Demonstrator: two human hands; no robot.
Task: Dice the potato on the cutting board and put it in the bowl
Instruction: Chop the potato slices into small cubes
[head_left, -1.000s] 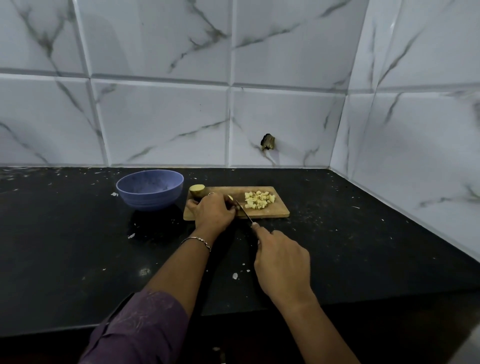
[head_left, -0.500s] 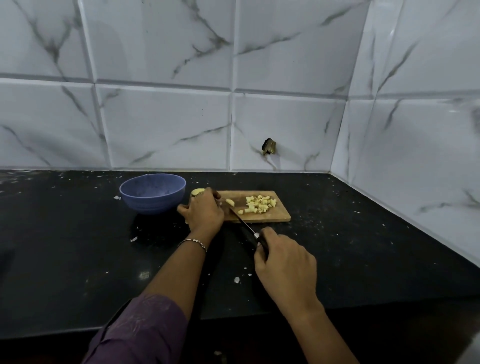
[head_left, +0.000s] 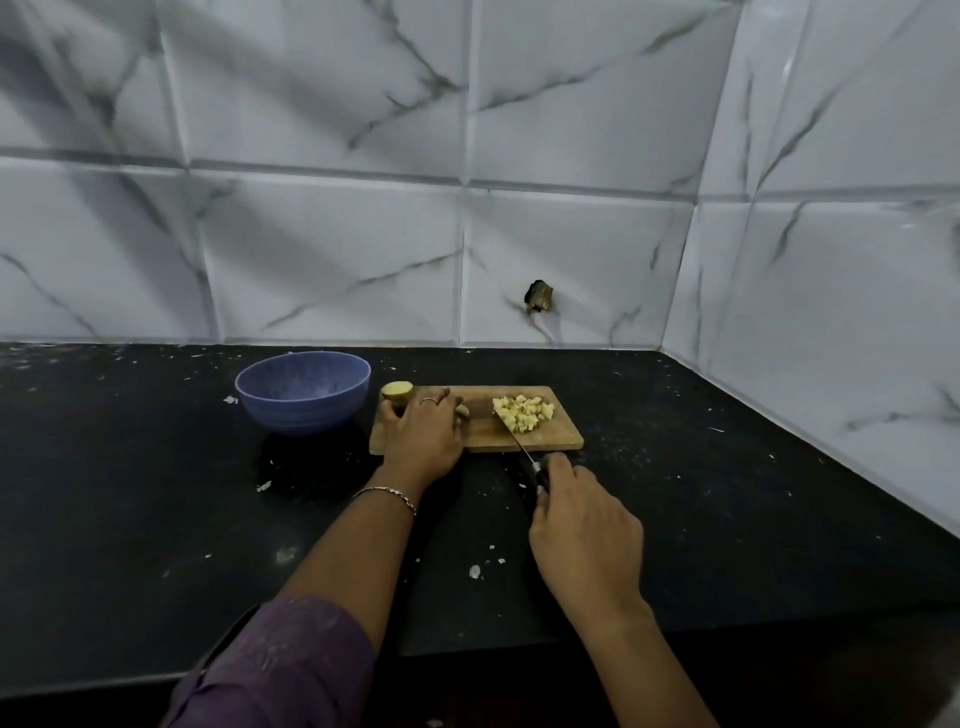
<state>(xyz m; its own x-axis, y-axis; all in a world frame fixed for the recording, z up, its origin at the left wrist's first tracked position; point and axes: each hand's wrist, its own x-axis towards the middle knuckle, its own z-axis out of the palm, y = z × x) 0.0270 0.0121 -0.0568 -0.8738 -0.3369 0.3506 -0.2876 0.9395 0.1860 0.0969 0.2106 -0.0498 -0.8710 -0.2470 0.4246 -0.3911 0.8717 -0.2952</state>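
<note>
Left hand (head_left: 421, 434) sits curled on the cutting board (head_left: 550, 442), fingers clamped over a potato piece (head_left: 462, 411). Right hand (head_left: 584, 530) grips the knife (head_left: 530, 458), its tip against the diced pile (head_left: 523, 414). The bowl (head_left: 304, 389) stands just left of the board with nothing showing inside, and a potato half (head_left: 397, 391) waits at the board's far-left corner. It looks like mid-dicing; next the blade must swing over to the held piece, clear of the fingertips.

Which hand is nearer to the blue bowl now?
Left. The left hand holds a potato piece at the left end of the cutting board, just right of the bowl; the right hand grips the knife farther right, off the board.
</note>
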